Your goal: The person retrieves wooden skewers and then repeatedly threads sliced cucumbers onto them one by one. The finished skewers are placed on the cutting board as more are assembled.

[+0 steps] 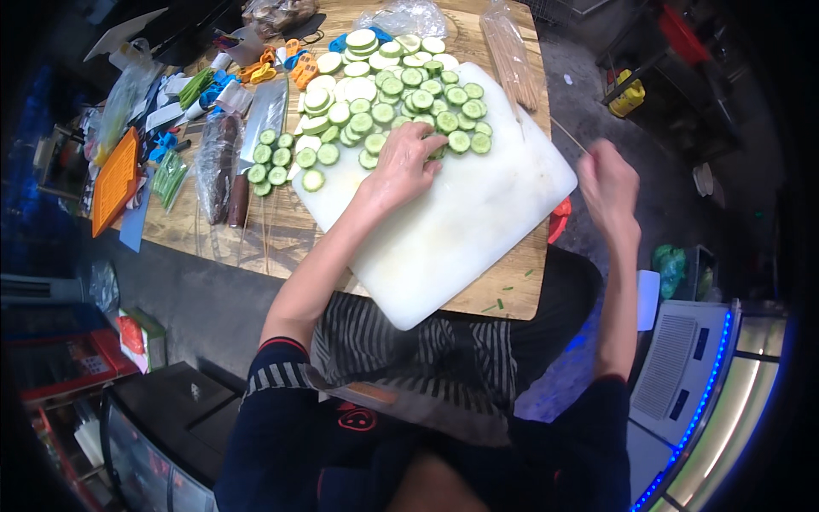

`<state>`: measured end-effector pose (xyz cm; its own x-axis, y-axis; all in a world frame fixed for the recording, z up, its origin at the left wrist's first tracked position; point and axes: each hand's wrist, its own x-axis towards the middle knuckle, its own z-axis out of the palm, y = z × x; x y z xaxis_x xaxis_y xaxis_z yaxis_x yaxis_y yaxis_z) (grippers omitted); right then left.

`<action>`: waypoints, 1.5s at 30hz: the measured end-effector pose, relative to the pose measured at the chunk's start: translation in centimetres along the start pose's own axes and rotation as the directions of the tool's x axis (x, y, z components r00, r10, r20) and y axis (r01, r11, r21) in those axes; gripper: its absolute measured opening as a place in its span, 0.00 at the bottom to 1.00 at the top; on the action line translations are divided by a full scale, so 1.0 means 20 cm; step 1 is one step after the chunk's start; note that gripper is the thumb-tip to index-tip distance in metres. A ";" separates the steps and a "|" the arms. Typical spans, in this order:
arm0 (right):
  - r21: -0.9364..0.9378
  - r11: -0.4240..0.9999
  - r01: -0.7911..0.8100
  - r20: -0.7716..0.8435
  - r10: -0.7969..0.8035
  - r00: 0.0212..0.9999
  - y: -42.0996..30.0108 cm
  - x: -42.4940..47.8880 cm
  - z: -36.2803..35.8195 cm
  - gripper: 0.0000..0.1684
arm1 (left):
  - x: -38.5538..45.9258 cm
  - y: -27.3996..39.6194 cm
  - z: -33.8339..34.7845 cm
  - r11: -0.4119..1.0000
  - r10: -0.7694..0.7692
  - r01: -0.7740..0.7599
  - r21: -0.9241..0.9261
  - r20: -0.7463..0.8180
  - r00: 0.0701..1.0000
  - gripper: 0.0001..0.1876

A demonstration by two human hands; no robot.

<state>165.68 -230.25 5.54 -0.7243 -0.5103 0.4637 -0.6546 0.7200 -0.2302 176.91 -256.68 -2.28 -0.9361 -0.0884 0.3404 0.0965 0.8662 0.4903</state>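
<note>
My left hand (406, 163) is over the white cutting board (448, 237), with a cucumber slice (438, 153) between thumb and fingers, partly hidden. Around its fingertips many round cucumber slices (422, 99) are heaped on the board's far part. Larger pale zucchini-like slices (358, 89) lie behind and to the left. Off the board's right corner, my right hand (608, 182) is closed around a thin wooden skewer (569, 136) whose free end points up and left toward the board. Cucumber slices threaded on skewers (270, 160) lie left of the board.
A cleaver (265, 121) and a plastic-wrapped dark item (221, 166) lie on the wooden table (173, 224). An orange slotted tray (115, 182), bagged green vegetables (169, 179) and orange clips (304, 70) are farther left. A bag of skewers (510, 57) lies along the right edge.
</note>
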 end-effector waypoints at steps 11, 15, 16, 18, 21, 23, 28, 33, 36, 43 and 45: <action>0.868 0.466 0.172 -0.299 0.213 0.930 -0.28 -0.10 -0.28 0.04 | -0.17 0.13 -0.11 -0.042 -0.383 0.254 -0.966 0.250 0.889 0.20; 0.938 0.344 0.037 -0.122 0.230 0.966 -0.40 -0.15 0.02 0.03 | -0.29 0.22 -0.09 -0.609 -0.325 0.036 -0.793 0.290 0.900 0.23; 0.907 0.415 0.076 -0.164 0.180 0.970 -0.41 -0.15 0.05 0.04 | -0.31 0.24 -0.10 -0.648 -0.323 0.020 -0.762 0.299 0.898 0.23; 0.826 0.540 0.163 -0.241 0.076 0.968 -0.44 -0.15 0.10 0.07 | -0.34 0.25 -0.10 -0.713 -0.307 -0.012 -0.701 0.296 0.905 0.24; 0.548 0.797 0.255 -0.151 -0.206 0.967 -0.57 -0.19 -0.10 0.15 | -0.38 0.28 -0.15 -0.737 -0.312 -0.042 -0.674 0.284 0.907 0.25; 0.626 0.644 0.439 -0.172 -0.435 0.884 -0.61 -0.24 -0.12 0.23 | -0.38 0.29 -0.17 -0.750 -0.282 -0.057 -0.659 0.241 0.929 0.26; 0.728 0.609 0.315 -0.058 -0.403 0.913 -0.63 -0.37 -0.08 0.21 | -0.39 0.34 -0.22 -0.765 -0.253 -0.073 -0.640 0.194 0.948 0.27; 0.754 0.591 0.287 -0.031 -0.405 0.914 -0.68 -0.35 -0.10 0.20 | -0.42 0.35 -0.21 -0.723 -0.271 -0.070 -0.687 0.189 0.944 0.27; 0.766 0.578 0.280 -0.030 -0.403 0.915 -0.70 -0.35 -0.09 0.19 | -0.42 0.36 -0.22 -0.682 -0.281 -0.075 -0.727 0.167 0.945 0.27; 0.755 0.577 0.313 -0.038 -0.438 0.898 -0.69 -0.35 -0.08 0.19 | -0.43 0.35 -0.22 -0.634 -0.285 -0.060 -0.771 0.160 0.945 0.28; 0.749 0.581 0.319 -0.036 -0.444 0.895 -0.69 -0.35 -0.09 0.19 | -0.43 0.36 -0.22 -0.627 -0.291 -0.059 -0.777 0.163 0.943 0.28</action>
<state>180.18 -235.82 6.97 -0.3497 -0.7596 0.5483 -0.7730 -0.0967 -0.6270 187.15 -251.91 1.76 -0.9657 -0.2553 0.0471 0.2576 -0.9197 0.2962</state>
